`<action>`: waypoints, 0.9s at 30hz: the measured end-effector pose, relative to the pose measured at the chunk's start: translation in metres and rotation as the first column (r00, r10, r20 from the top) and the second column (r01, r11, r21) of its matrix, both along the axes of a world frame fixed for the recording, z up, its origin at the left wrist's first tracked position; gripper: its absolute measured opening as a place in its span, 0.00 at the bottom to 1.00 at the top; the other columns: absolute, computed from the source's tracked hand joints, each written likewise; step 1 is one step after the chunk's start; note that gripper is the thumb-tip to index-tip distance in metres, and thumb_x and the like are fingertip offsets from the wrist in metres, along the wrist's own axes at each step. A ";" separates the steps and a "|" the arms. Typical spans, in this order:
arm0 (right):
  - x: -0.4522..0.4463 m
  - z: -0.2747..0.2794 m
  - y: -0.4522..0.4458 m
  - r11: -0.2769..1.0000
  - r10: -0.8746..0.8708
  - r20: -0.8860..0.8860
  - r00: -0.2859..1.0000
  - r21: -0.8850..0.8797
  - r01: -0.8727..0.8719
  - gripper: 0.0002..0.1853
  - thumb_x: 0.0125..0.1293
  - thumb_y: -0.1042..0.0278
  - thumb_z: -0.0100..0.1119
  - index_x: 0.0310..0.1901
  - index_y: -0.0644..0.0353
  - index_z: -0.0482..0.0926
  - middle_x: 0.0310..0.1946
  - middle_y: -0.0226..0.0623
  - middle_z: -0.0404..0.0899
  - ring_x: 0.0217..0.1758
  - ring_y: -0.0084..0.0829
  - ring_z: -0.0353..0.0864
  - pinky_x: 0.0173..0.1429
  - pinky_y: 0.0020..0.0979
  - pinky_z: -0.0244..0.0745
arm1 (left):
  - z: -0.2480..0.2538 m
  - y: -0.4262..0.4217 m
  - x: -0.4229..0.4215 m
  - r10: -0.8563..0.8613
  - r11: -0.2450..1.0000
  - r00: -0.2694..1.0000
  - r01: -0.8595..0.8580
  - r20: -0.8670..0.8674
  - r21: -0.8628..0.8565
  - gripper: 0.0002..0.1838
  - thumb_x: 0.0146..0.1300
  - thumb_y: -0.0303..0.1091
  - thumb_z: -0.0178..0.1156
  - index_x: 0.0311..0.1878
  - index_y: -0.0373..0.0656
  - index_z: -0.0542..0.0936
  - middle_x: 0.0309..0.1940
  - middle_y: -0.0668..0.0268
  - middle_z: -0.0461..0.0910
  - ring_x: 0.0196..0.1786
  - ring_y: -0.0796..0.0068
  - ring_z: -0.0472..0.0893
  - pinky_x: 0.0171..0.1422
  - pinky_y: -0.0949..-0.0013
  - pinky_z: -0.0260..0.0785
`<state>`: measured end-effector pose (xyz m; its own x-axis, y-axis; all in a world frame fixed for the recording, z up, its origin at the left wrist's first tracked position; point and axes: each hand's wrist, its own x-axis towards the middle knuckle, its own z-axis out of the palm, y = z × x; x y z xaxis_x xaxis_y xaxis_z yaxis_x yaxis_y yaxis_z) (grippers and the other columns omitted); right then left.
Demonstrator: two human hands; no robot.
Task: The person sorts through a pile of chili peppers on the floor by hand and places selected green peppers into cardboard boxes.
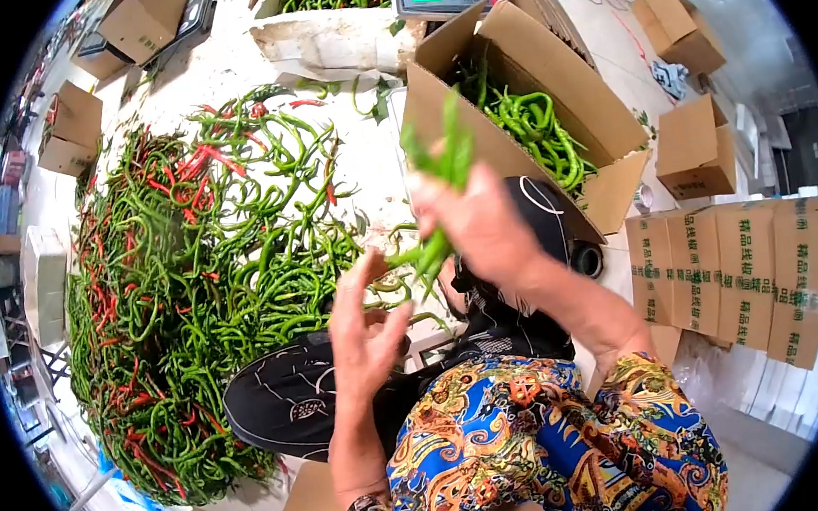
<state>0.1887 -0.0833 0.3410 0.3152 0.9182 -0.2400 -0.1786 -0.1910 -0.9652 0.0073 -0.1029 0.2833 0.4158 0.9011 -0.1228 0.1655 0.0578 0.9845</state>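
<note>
Between a pepper heap (174,317) at left and an open, part-filled box (562,73) at far right, both perhaps placed for easy reach, the right hand (484,225) grips a bunch (456,148) of green peppers mid-length, seemingly keeping it together; the left hand (362,329), half open, looks empty.
</note>
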 end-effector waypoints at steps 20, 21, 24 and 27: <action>-0.050 -0.047 -0.019 0.759 0.627 0.465 0.625 -0.184 -0.624 0.11 0.61 0.70 0.63 0.44 0.65 0.80 0.36 0.42 0.83 0.33 0.30 0.83 0.38 0.28 0.76 | -0.100 0.002 -0.240 0.456 0.835 0.802 -0.536 -0.385 -0.128 0.17 0.63 0.33 0.60 0.54 0.38 0.79 0.35 0.66 0.82 0.35 0.80 0.79 0.37 0.76 0.71; -0.065 -0.073 -0.020 0.739 0.665 0.397 0.632 -0.229 -0.634 0.11 0.61 0.72 0.62 0.44 0.65 0.82 0.35 0.40 0.84 0.37 0.26 0.82 0.43 0.27 0.75 | -0.129 -0.008 -0.240 0.410 0.874 0.801 -0.481 -0.436 -0.062 0.16 0.63 0.32 0.61 0.52 0.38 0.79 0.33 0.67 0.83 0.33 0.82 0.78 0.36 0.77 0.70; -0.092 -0.172 -0.039 0.704 0.710 0.331 0.622 -0.320 -0.634 0.15 0.62 0.62 0.63 0.45 0.64 0.81 0.37 0.41 0.84 0.36 0.30 0.82 0.43 0.30 0.75 | -0.203 -0.017 -0.231 0.417 0.845 0.793 -0.519 -0.444 -0.133 0.13 0.62 0.31 0.61 0.48 0.37 0.81 0.32 0.62 0.84 0.31 0.76 0.80 0.39 0.72 0.73; -0.105 -0.214 -0.037 0.702 0.707 0.361 0.608 -0.461 -0.543 0.16 0.60 0.61 0.62 0.44 0.64 0.81 0.37 0.46 0.83 0.37 0.37 0.82 0.45 0.34 0.75 | -0.228 0.017 -0.215 0.414 0.910 0.732 -0.348 -0.541 0.225 0.18 0.57 0.27 0.61 0.52 0.38 0.78 0.39 0.54 0.82 0.39 0.58 0.81 0.47 0.61 0.73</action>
<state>0.0833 -0.1200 0.1266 -0.1679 0.8471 -0.5042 0.5544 -0.3418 -0.7588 -0.2073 -0.0863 0.0558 -0.0811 0.9893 -0.1217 0.6772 0.1443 0.7215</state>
